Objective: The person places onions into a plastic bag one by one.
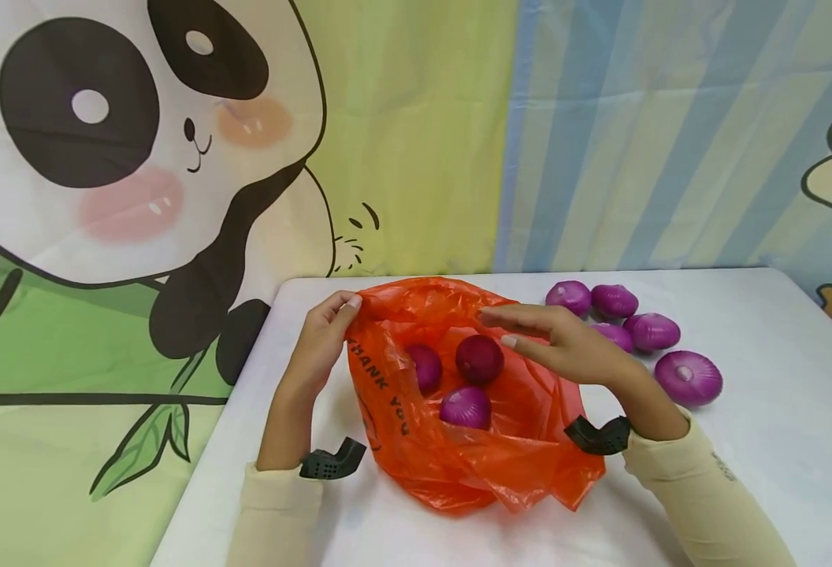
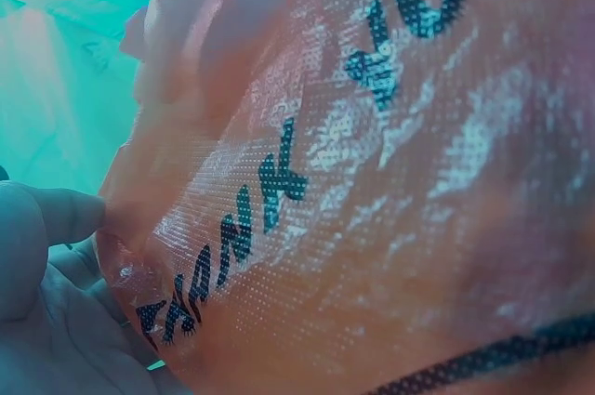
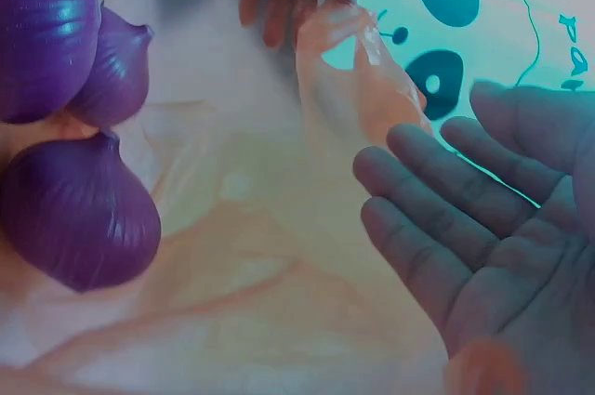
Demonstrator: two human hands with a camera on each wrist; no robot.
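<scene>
An orange-red plastic bag (image 1: 388, 441) printed "THANK YOU" lies open on the white table. Three purple onions sit inside it: one at the left (image 1: 426, 368), a darker onion (image 1: 480, 359) at the back and another onion (image 1: 466, 407) in front. My left hand (image 1: 320, 339) pinches the bag's upper left rim between thumb and fingers; the left wrist view shows the thumb (image 2: 70, 217) on the film. Over the bag's right side hovers my right hand (image 1: 565, 339), fingers extended, holding nothing. In the right wrist view its palm (image 3: 521, 265) faces the bagged onions.
To the right of the bag, several more onions lie on the table (image 1: 763, 441), the nearest being a larger onion (image 1: 689, 378). Behind the table hangs a printed cloth (image 1: 416, 157) with a panda. Both wrists wear a black mount (image 1: 598, 435).
</scene>
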